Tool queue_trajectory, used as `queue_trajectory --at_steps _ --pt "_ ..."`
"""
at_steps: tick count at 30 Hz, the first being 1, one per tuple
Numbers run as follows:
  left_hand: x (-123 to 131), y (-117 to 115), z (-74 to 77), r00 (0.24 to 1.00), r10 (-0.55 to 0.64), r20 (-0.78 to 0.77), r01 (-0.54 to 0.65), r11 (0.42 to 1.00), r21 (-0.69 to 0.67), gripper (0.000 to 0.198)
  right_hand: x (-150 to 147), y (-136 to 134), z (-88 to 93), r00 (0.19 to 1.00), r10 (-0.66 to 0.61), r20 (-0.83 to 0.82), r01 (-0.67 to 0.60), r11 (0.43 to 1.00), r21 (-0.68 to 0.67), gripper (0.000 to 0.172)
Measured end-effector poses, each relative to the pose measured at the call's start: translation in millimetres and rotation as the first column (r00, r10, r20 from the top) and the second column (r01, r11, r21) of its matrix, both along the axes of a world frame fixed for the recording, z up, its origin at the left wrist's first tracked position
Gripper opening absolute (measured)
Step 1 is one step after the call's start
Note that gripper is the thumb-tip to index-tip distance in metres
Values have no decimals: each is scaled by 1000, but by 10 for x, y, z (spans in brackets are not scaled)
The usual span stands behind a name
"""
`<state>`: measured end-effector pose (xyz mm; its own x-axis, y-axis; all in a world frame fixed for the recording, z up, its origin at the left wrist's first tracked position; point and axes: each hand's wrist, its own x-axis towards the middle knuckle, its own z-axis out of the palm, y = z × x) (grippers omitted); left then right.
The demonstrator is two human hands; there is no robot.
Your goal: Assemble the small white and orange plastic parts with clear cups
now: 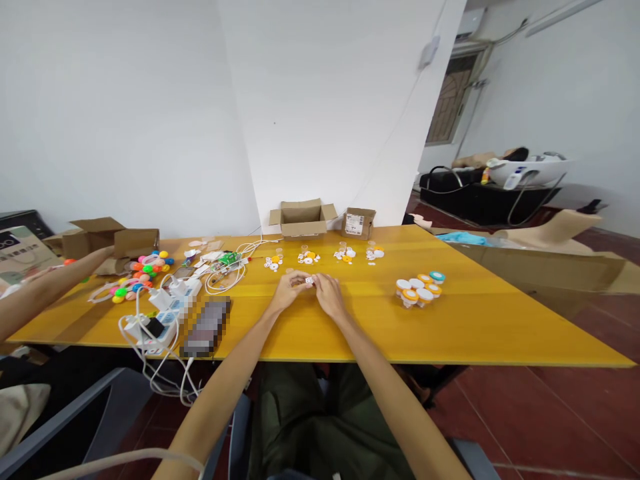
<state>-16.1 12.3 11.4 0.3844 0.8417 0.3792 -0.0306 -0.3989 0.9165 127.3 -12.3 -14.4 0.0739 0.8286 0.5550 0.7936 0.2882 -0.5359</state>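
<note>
My left hand [289, 291] and my right hand [329, 295] meet above the middle of the table. Between their fingertips is a small white piece [309, 281] with dark marks, too small to name; both hands are closed on it. Just beyond them lie several little heaps of white and orange parts, among them a left heap [273, 263] and a right heap [376, 253], with small clear cups close by. Off to the right of my right hand stands a cluster of small round containers [419, 289] with white tops and orange or teal rims.
Against the wall are an open cardboard box [303, 229] and a smaller carton [358, 224]. To the left lie a power strip [173, 319] with cables, a blurred phone [206, 327] and colourful balls [149, 269]. Another person's arm [60, 287] reaches in from the left.
</note>
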Motion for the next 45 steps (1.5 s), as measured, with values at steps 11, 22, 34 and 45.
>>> queue_trajectory --at_steps 11,22,34,45 --pt "5 -31 37 1000 -8 13 8 1000 5 28 19 5 5 998 42 -50 -43 999 -29 38" --pt "5 -43 51 1000 -11 2 11 999 30 25 33 11 7 997 49 -66 -51 998 -26 41" --pt "16 -28 28 999 30 -13 -30 998 59 27 22 -21 41 998 38 -59 -39 999 -22 38" --pt "0 -27 52 1000 -10 12 10 1000 -12 33 29 1 19 995 65 -71 -67 998 -18 42"
